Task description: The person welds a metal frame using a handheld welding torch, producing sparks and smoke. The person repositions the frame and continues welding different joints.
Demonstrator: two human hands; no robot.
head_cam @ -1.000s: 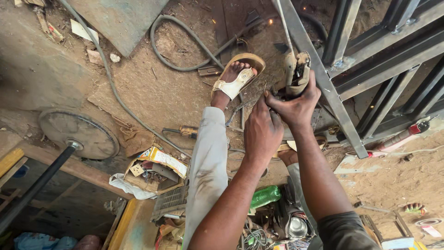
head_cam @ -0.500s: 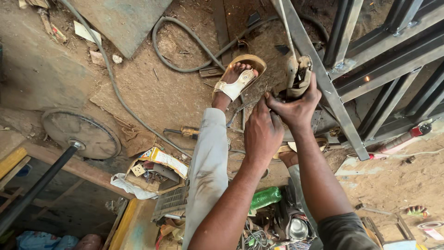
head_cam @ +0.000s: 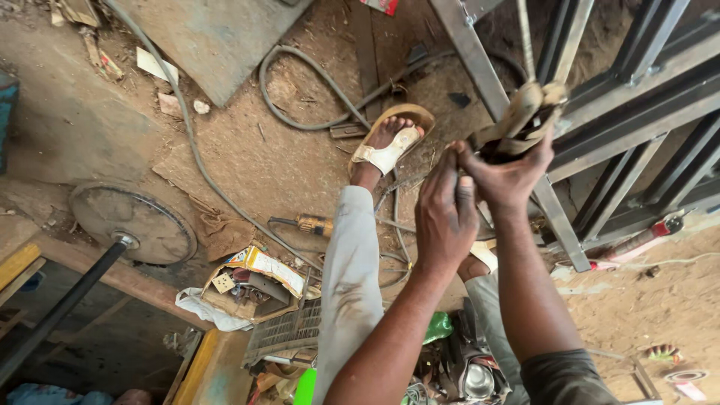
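Above the dirt floor [head_cam: 247, 157], both hands are raised in front of a grey steel frame [head_cam: 637, 112]. Right hand [head_cam: 506, 176] is closed around a worn tan holder [head_cam: 525, 116], fingers wrapped over its dark lower end; a thin rod [head_cam: 525, 37] runs up from the holder's tip past the top edge. Holder sits just beside a slanted frame bar [head_cam: 480, 71], probably held high so the rod can be brought to the metal. Whether rod touches bar cannot be told.

Left hand [head_cam: 446, 217] rests against the right, fingers extended up toward the holder's base, seemingly steadying it. Not clearly gripping anything; palm faces away, so its closure cannot be told.

One sandalled foot [head_cam: 386, 146] is planted forward on the dirt, grey trouser leg [head_cam: 349, 277] stretched out — a braced stance, by the look of it. Hose [head_cam: 315, 90] loops across the ground near the foot. Screwdriver [head_cam: 315, 223] with a yellow handle lies just left of the leg. Torn cardboard box [head_cam: 251, 281] sits lower left, beside a round disc [head_cam: 135, 221] on a dark pole. Red-handled tool [head_cam: 649, 232] lies under the frame at right. A flat grey sheet [head_cam: 210, 37] lies at top, well apart from the hands.
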